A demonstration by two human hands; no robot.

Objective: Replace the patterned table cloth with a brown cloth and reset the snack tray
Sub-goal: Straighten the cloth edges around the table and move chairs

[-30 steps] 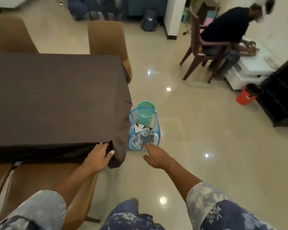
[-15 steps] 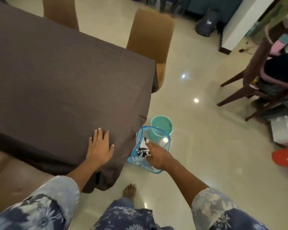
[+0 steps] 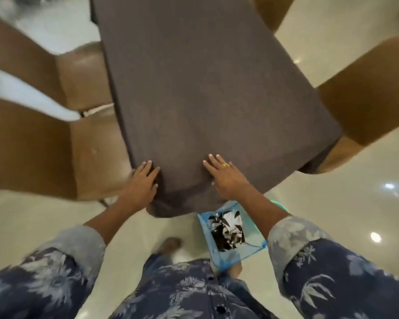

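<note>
both hands [image 3: 143, 184] flat on brown cloth [image 3: 205, 88], near table end

Bright indoor light, floor [image 3: 332, 226] glare spots, edges perhaps motion-blurred.

Single head view, wide-angle, tilted steeply down.
The worn camera looks forward along the cloth [image 3: 205, 88], which stretches from centre toward 12 o'clock; the left hand [image 3: 141, 183] and right hand [image 3: 226, 178] sit near, just below centre; sleeves [image 3: 332, 272] crowd 5 and 7 o'clock; chairs [image 3: 32, 146] bow at 9 and 2.
</note>
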